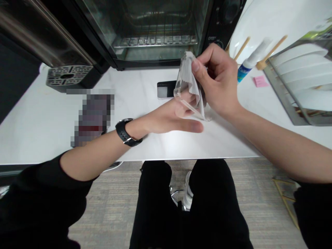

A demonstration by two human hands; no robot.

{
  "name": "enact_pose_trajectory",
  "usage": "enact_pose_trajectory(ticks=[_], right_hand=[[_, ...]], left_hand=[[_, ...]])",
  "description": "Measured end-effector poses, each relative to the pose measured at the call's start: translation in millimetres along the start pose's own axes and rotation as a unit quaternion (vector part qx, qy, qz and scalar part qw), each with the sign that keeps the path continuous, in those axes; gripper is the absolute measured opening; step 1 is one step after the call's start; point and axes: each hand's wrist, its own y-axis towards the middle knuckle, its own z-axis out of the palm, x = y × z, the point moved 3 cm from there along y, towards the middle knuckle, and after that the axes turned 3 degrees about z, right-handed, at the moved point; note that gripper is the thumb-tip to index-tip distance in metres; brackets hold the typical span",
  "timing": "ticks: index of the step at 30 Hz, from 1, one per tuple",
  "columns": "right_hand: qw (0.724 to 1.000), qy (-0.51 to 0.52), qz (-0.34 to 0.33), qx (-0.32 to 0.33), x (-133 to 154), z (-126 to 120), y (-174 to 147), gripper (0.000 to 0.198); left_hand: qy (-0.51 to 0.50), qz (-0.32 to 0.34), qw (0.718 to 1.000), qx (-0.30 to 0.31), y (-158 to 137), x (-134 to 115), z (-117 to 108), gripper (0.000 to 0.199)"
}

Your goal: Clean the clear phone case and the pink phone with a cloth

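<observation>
My right hand (220,76) is closed, its thumb and fingers pinching a thin white tissue (190,77) with a zigzag edge together with a clear plastic case (178,90) that has rounded corners. The case is tilted above the counter, and the tissue lies against it. My left hand (171,116) reaches behind the case with its thumb stretched out straight. Its other fingers show only partly through the clear plastic, and the thumb is apart from the case. On the counter just behind my left hand lies a small dark flat object (166,89) with a pale grey patch.
A black toaster oven (155,64) stands at the back, beside a machine with a drip tray (68,75). A blurred dark item (93,117) lies at the left. To the right are a blue-labelled bottle (245,69), a pink note (260,81) and a rack (287,100) of white plates.
</observation>
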Motion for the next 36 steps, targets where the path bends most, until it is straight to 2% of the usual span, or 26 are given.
enact_pose_trajectory(ticks=[3,7,11,14,17,19,21,23,25,29,32,34,36], right_hand=[[0.999,-0.035,0.027,0.011,-9.1,-0.1,1.6,0.037],[0.997,0.047,0.003,0.055,-19.5,2.7,3.3,0.025],[0.994,0.069,-0.036,0.071,-20.2,5.8,-0.7,0.022],[0.996,0.038,-0.022,0.076,-18.3,7.1,-4.2,0.025],[0.997,0.018,0.009,0.076,-19.5,7.4,-4.1,0.021],[0.996,0.006,0.02,0.083,-20.8,7.3,-2.5,0.017],[0.995,-0.013,0.039,0.094,-21.7,6.4,-0.6,0.022],[0.992,-0.033,0.069,0.096,-21.0,4.1,0.9,0.032],[0.99,-0.038,0.093,0.098,-18.8,1.9,2.0,0.038],[0.985,0.044,0.108,0.13,-15.2,3.6,3.9,0.028],[0.976,0.11,0.116,0.149,-17.4,6.6,5.6,0.025],[0.977,0.112,0.118,0.14,-18.7,5.6,6.8,0.027],[0.985,0.084,0.102,0.11,-17.1,1.3,8.0,0.034]], left_hand=[[0.052,0.032,0.998,0.023,0.4,-4.1,1.8,0.059],[0.084,0.092,0.992,-0.022,5.4,-10.9,0.4,0.054],[0.048,0.117,0.987,-0.099,7.2,-14.3,-1.3,0.076],[0.037,0.137,0.981,-0.134,5.0,-15.5,-3.4,0.092],[0.093,0.182,0.973,-0.108,2.4,-19.7,-3.4,0.097],[0.164,0.217,0.959,-0.079,2.1,-24.2,-2.0,0.085],[0.277,0.249,0.928,-0.014,3.8,-28.2,2.2,0.056],[0.394,0.265,0.877,0.071,6.5,-29.0,7.0,0.059],[0.446,0.278,0.845,0.096,8.9,-29.3,7.1,0.056],[0.381,0.364,0.85,-0.006,7.6,-34.9,-0.7,0.064],[0.329,0.363,0.872,-0.008,4.7,-34.8,-2.2,0.077],[0.312,0.346,0.885,-0.007,2.7,-34.5,-2.1,0.087],[0.321,0.348,0.88,-0.021,0.5,-35.2,-2.2,0.085]])
